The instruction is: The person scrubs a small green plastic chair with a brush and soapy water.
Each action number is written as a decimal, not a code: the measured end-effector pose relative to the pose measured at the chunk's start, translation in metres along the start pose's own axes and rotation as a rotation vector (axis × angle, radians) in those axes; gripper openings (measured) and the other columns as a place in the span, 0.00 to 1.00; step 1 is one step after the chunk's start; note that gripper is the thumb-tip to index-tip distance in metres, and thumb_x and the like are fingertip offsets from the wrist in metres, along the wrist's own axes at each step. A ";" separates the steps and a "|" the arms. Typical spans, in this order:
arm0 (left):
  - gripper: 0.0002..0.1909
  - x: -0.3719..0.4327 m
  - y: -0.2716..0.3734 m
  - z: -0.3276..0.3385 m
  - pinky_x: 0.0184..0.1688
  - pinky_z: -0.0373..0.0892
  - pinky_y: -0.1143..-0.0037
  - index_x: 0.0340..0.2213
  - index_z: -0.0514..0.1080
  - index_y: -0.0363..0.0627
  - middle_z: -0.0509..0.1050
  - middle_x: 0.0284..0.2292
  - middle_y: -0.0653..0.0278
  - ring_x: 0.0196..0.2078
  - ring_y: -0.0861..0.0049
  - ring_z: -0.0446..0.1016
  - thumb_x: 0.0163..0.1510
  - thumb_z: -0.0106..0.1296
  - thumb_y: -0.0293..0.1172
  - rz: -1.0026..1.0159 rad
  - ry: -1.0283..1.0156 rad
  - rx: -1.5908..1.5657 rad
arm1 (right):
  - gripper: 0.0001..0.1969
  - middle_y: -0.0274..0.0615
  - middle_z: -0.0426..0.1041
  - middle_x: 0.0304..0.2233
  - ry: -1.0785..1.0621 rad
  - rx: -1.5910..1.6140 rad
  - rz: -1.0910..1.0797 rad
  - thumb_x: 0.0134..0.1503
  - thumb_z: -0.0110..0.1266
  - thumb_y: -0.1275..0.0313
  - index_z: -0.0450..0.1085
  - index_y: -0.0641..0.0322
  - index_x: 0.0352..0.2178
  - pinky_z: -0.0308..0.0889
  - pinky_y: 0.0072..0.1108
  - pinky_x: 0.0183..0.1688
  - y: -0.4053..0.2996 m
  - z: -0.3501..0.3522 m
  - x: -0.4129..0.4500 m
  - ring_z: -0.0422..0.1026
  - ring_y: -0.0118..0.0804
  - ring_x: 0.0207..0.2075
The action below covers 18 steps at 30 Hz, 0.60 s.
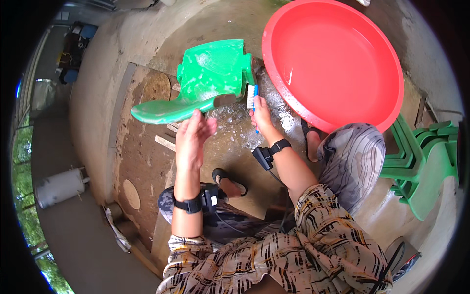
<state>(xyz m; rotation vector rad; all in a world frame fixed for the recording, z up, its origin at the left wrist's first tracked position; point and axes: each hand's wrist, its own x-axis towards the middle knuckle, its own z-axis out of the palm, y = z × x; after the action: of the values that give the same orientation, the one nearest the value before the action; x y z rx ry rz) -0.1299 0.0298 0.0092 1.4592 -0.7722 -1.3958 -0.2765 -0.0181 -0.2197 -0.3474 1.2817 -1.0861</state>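
Note:
A green plastic chair (213, 70), wet and streaked with what looks like suds, lies tipped over in front of me. Its curved green panel (165, 110) points left. My left hand (192, 136) is at the lower edge of this panel, its fingertips at the rim and partly blurred. Whether it grips the chair or only touches it cannot be made out. In my right hand (261, 112) is a scrubbing brush (251, 96) with a blue handle and white bristles. The bristles face left, close beside the chair's right side.
A large red plastic basin (334, 62) stands at the upper right, beside my foot. More green plastic chairs (422, 161) are stacked at the right. The concrete floor (235, 136) is wet and foamy. Wooden boards (136, 154) lie at the left, along a low wall (88, 110).

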 end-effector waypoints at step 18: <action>0.20 0.004 0.024 0.039 0.56 0.46 0.57 0.32 0.75 0.49 0.74 0.33 0.64 0.42 0.64 0.68 0.46 0.54 0.53 0.690 0.123 1.623 | 0.15 0.65 0.71 0.28 0.018 -0.698 -0.493 0.60 0.36 0.58 0.53 0.61 0.36 0.62 0.48 0.34 -0.046 0.021 0.040 0.69 0.65 0.33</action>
<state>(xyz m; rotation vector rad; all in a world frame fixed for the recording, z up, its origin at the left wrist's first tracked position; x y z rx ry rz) -0.1637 0.0091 0.0334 1.9544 -2.2898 0.1098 -0.2826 -0.0796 -0.2026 -1.2305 1.6146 -1.0059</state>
